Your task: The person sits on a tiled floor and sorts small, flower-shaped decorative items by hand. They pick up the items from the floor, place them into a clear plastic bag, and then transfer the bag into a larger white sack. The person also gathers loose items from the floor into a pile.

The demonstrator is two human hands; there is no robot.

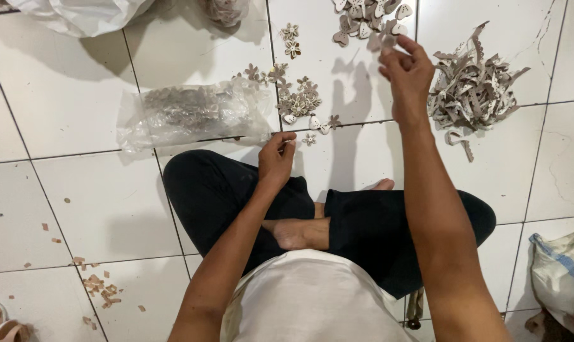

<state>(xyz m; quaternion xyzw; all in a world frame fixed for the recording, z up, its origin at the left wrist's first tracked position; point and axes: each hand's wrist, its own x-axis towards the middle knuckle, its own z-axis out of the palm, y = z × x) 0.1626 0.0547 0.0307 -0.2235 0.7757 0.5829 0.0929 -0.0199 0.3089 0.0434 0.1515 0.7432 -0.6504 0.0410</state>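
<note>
A: What do the hands hold?

B: The right hand [406, 68] is up by the far pile of heart pieces [369, 20]. Its fingers pinch a small pale piece [384, 43]. It is blurry, so I cannot tell which way it points.

A: And the other?

B: The left hand [275, 159] sits over the knee, fingers curled on something tiny. The flower pieces [298, 100] are just ahead. A clear plastic bag [192, 114] lies long, left to right. A heap of cut strips [472, 90] is on the right.
</note>
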